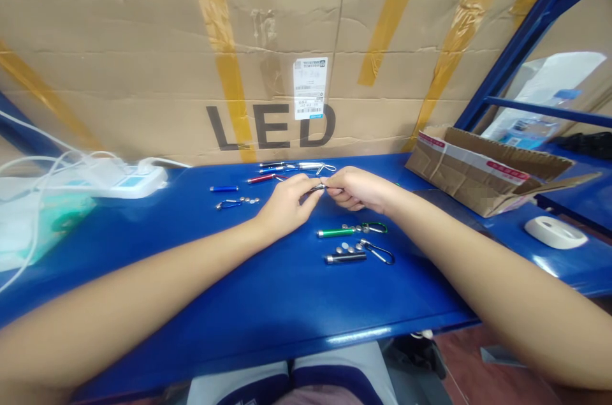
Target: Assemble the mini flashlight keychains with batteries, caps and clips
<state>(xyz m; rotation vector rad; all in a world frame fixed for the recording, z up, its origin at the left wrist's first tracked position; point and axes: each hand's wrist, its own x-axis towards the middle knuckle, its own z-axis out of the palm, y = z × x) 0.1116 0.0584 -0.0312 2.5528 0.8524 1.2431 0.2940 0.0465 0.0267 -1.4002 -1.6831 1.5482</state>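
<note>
My left hand (289, 199) and my right hand (356, 189) meet over the middle of the blue table. Between their fingertips is a slim, dark and silver penlight (316, 187), mostly covered; the left pinches one end, the right the other. Nearest my right forearm lie a green penlight tube (336, 233) and a black tube (345, 258), each beside button cells (345, 245) and a carabiner cap (378, 252). Left of my left hand are a blue tube (224, 189), a blue carabiner cap (228, 204) and several small cells (250, 200). Behind the hands lie a red penlight (261, 179) and a silver one (310, 165).
A large cardboard box (162, 60) marked LED stands along the table's back. An open small carton (471, 169) and a white computer mouse (555, 232) are at right. On the left, a white power strip (138, 182) trails cables. Blue metal posts (516, 35) rise at right.
</note>
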